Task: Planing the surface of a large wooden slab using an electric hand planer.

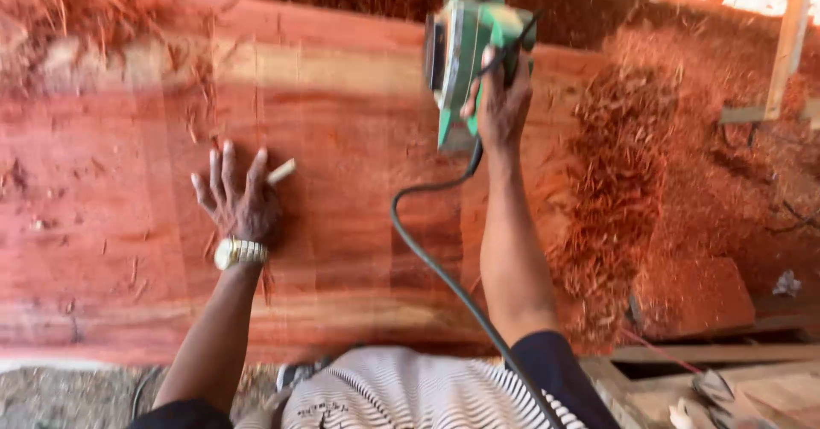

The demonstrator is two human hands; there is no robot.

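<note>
On the far side of the red wood slab (342, 250), our right hand (502, 105) has its grip wrapped tight around the handle of the green electric planer (465, 45), arm stretched straight forward, wrist in line. Planer sits on the slab's far right part. Its black cord (436, 267) loops back near our right forearm. Left hand (239, 198) lies flat on the slab, fingers splayed, grip wide, holding nothing, a gold wristwatch (239, 251) on the wrist. Just right of it lies a small pale stick (282, 171). Red shavings (623, 190) are heaped right of the slab.
</note>
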